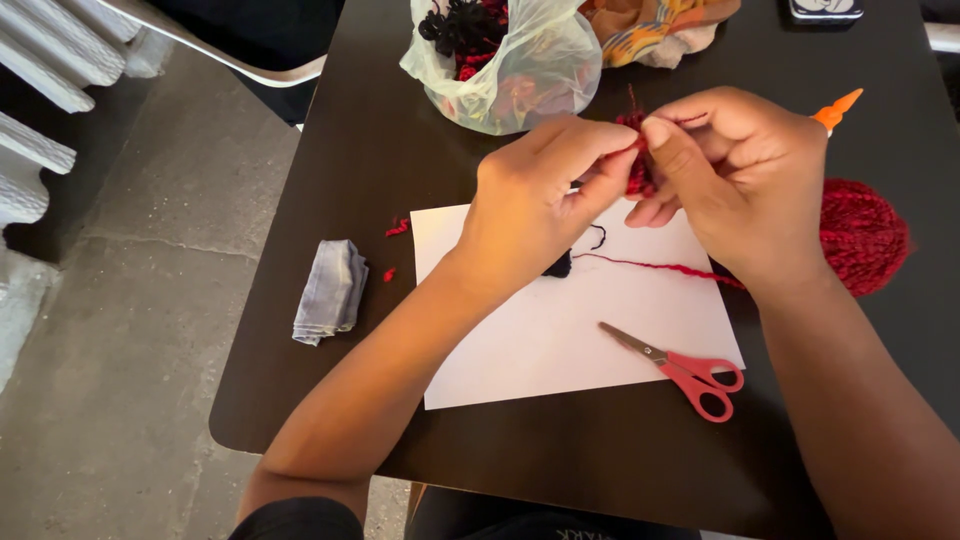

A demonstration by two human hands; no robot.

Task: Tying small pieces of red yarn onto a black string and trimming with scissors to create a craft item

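Both hands meet above the white paper sheet (560, 330) on the dark table (330, 400). My left hand (540, 200) pinches a small red yarn piece (637, 172) from the left. My right hand (740, 180) grips the same piece from the right and holds an orange-tipped crochet hook (838, 106) that sticks out past the knuckles. A red strand (650, 265) runs from under my right hand across the paper toward the red yarn ball (862, 235) at the right. A small dark yarn bit (560, 265) lies under my left wrist.
Red-handled scissors (690, 372) lie shut on the paper's near right corner. A folded grey cloth (330, 292) sits left of the paper with red yarn scraps (398, 228) nearby. A clear plastic bag (510, 70) of dark and red yarn pieces stands at the back, beside patterned fabric (650, 30).
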